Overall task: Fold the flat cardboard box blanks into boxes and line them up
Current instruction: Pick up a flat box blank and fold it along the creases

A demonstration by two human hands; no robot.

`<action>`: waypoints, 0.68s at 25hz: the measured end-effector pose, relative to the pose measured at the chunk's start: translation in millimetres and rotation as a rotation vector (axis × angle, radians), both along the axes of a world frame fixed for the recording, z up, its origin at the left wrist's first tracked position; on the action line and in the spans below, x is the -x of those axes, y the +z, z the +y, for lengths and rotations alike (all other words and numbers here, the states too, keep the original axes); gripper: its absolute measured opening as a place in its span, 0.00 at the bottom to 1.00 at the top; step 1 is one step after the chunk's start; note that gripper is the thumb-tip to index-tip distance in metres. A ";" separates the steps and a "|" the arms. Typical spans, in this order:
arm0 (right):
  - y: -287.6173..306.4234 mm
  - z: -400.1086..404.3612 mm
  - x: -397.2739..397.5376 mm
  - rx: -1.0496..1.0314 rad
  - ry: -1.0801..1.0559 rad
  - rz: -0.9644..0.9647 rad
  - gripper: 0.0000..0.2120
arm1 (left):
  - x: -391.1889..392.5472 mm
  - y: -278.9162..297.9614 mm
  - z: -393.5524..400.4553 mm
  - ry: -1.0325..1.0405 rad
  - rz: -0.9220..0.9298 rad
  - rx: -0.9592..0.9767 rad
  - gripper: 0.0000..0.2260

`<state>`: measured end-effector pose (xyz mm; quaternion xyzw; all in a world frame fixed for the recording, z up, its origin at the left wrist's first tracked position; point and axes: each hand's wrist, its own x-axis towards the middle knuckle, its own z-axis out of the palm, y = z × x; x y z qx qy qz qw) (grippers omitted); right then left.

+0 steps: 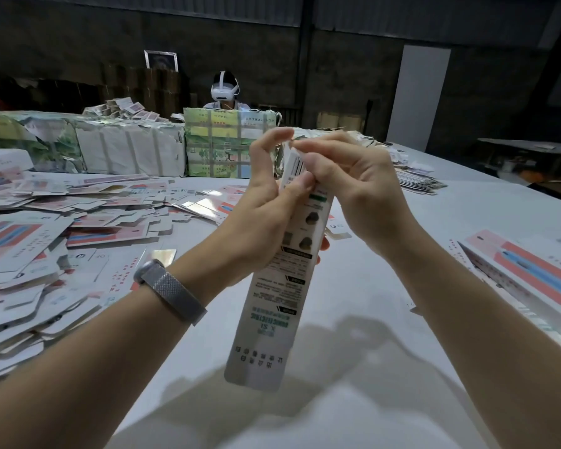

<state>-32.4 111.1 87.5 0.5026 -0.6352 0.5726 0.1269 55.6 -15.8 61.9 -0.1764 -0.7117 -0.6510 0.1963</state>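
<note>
I hold a long, narrow white box (274, 306) printed with text and a barcode, raised above the table with its far end up. My left hand (266, 202) grips its upper part, thumb across the printed face. My right hand (353, 186) pinches the flap at the top end between thumb and fingers. A big heap of flat pink-and-white box blanks (46, 228) covers the table's left side. Folded boxes with a pink-and-blue print (531, 273) lie at the right edge.
The white table (370, 303) stretches ahead. Wrapped paper bundles (127, 147) and a green printed bundle (221, 147) stand along the far side. A person wearing a white headset (224, 89) sits behind them. More blanks (415, 179) lie far right.
</note>
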 end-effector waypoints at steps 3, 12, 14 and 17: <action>2.6 -1.8 -1.3 0.021 0.052 -0.026 0.10 | -2.9 4.1 -2.9 -0.055 -0.025 -0.051 0.20; 3.9 -4.9 -3.6 -0.020 0.088 -0.048 0.12 | -0.9 3.3 4.2 0.066 0.041 -0.060 0.14; 3.3 -7.1 -3.9 -0.063 0.020 -0.056 0.12 | 1.5 1.4 8.1 0.135 0.048 -0.075 0.14; -0.7 -14.1 -8.7 -0.030 -0.193 0.004 0.11 | 7.7 0.4 11.1 0.201 0.074 -0.067 0.15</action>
